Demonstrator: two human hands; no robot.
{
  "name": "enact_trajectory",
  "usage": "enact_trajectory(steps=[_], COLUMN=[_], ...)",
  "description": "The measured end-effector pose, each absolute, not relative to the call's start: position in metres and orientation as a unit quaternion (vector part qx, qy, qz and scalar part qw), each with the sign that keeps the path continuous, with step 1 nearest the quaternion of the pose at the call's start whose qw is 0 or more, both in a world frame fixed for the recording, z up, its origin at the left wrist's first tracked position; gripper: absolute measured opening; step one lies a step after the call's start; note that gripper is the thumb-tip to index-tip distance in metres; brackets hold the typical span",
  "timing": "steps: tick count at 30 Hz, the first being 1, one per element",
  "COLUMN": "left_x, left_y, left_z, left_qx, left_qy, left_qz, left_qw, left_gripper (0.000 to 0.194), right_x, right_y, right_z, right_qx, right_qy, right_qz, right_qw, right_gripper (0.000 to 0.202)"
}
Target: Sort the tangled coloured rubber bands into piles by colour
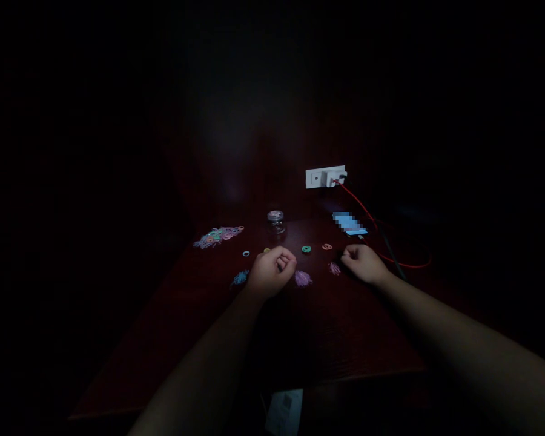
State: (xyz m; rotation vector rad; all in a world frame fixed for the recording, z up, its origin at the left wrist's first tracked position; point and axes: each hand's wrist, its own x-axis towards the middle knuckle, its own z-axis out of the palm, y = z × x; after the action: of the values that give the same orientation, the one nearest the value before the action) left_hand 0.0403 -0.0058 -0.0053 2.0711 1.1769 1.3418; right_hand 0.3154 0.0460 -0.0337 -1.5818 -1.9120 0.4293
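My left hand point(272, 272) is over the middle of the dark red table, its fingers curled in. Whether anything is in them I cannot make out. Beside it lie a blue bunch of small rubber bands point(240, 277) and a purple bunch point(303, 278); a yellow band point(267, 250) is partly hidden behind it. Farther right, my right hand point(364, 264) is closed near a pink bunch point(334, 268), its contents hidden. Green bands point(306, 249), orange bands point(327, 246) and a light blue band point(246, 254) form a row behind.
A mixed pile of bands point(218, 237) is at the table's left. Behind the row stands a clear lidded jar point(276, 221). A phone point(349, 223) lies at the right, near a red cable point(361, 203) from the wall socket point(315, 178). The surroundings are very dark.
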Motion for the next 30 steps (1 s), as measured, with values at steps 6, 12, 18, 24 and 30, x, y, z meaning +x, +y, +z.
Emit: enact_trajectory(steps=[6,12,18,24,30], left_x=[-0.011,-0.12,-0.148,-0.139,-0.142], left_y=[-0.009,0.007,0.026,0.043,0.057], left_z=[-0.007,-0.031,-0.038,-0.037,-0.037], left_qx=[0.69,0.593,0.588,0.631,0.617], left_qy=[0.503,0.696,0.762,0.741,0.759], left_qz=[0.506,0.404,0.267,0.222,0.195], left_qw=[0.122,0.031,-0.038,-0.062,-0.077], left_gripper=[0.012,0.02,0.032,0.039,0.044], right_x=[0.315,0.318,0.323,0.327,0.324], right_y=[0.044,0.047,0.054,0.057,0.052], right_z=[-0.03,-0.03,-0.03,-0.033,-0.033], right_qx=[-0.587,-0.548,-0.535,-0.542,-0.54], right_qy=[-0.723,-0.71,-0.696,-0.691,-0.684], right_qz=[0.176,0.259,0.298,0.295,0.316], right_qw=[0.319,0.359,0.375,0.377,0.375], right_gripper=[0.024,0.029,0.029,0.03,0.027])
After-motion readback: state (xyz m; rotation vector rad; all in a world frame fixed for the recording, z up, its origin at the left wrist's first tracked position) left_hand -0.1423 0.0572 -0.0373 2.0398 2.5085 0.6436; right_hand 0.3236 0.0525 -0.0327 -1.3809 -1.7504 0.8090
